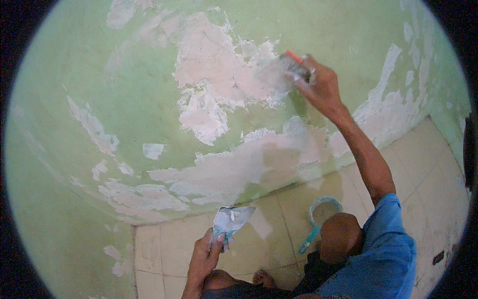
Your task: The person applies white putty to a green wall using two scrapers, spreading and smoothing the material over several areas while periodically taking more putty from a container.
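My right hand is raised to the green wall, fingers closed around an orange-and-grey hand tool. Its working end is smeared by motion over a pale filled patch, so its exact kind is unclear. Lower down, my left hand grips a putty knife with a broad blade coated in white filler. That blade is angled upward, in front of the floor tiles near the wall's foot. Part of the putty knife's handle is hidden by my fingers.
White and pinkish patches mark the green wall. On the tiled floor by my bent knee stands a round container with a teal rim and handle. My knee partly covers it. A dark object is at the right edge.
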The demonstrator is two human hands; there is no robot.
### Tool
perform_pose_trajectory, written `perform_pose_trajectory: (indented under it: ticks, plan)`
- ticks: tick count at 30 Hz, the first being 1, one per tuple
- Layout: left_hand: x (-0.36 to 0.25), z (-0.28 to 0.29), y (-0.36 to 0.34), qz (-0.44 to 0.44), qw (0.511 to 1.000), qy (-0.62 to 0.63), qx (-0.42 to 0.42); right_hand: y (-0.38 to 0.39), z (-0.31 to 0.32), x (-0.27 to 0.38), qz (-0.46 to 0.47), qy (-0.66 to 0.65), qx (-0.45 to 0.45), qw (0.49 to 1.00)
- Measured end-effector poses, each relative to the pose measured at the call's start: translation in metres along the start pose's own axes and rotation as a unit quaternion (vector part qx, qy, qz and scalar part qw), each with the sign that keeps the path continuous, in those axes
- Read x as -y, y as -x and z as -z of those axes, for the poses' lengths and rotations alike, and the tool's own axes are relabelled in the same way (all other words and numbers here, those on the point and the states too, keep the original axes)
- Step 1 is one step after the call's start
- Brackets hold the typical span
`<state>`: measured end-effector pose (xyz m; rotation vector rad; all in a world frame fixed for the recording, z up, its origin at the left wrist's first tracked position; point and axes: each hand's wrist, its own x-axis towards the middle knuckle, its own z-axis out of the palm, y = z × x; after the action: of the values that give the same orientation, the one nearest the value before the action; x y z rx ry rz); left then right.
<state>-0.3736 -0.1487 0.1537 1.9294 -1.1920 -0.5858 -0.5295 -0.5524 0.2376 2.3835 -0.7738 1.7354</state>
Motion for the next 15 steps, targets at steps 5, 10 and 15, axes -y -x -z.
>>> perform_pose_trajectory:
  ticks: [5, 10, 15]
  plan:
    - [0.002, 0.0, -0.001, -0.01, 1.0, -0.013, 0.002, -0.026, 0.026, -0.025, -0.032, -0.122, -0.11, 0.986]
    - [0.008, -0.001, -0.003, -0.024, 0.999, 0.025, 0.0, -0.021, 0.029, -0.001, -0.082, -0.244, 0.002, 0.966]
    - [0.013, -0.001, -0.006, -0.019, 1.0, 0.01, 0.014, -0.049, 0.031, 0.01, -0.08, 0.012, 0.005, 0.997]
